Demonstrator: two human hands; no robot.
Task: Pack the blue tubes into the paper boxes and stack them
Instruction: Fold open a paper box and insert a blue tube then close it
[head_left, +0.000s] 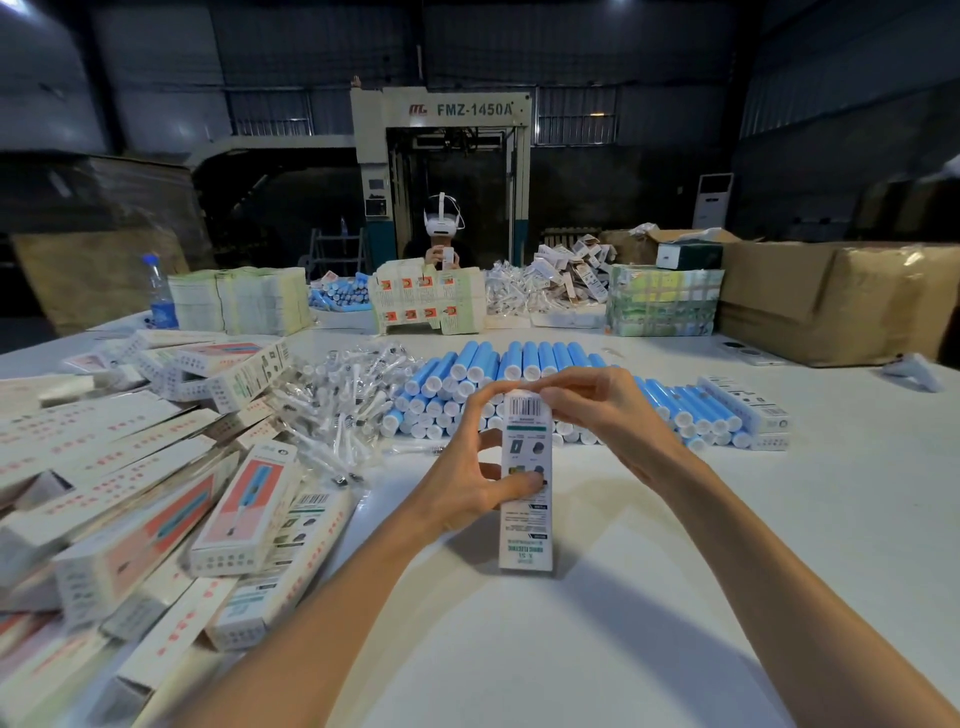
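Nearest you, your forearms reach in over the white desk. Between your hands a paper box stands upright, its lower end on the desk and the barcode at the top. Your left hand grips it at mid-height, thumb pressed on the printed face and fingers curled round the left edge. Your right hand pinches the top end, fingertips lying over the upper flap.

To your left lies a loose heap of boxes of the same kind, tilted every way. Just beyond it is a pile of clear-wrapped small parts – too small to tell what they are.

Behind your hands the blue tubes lie stacked in rows, white caps toward you, with two more boxes touching the pile's right end.

Farther off stand stacks of flat cartons, a water bottle and large brown cardboard cases. Across the desk sits a person in a white headset, a machine marked FMZ-1450A behind them.
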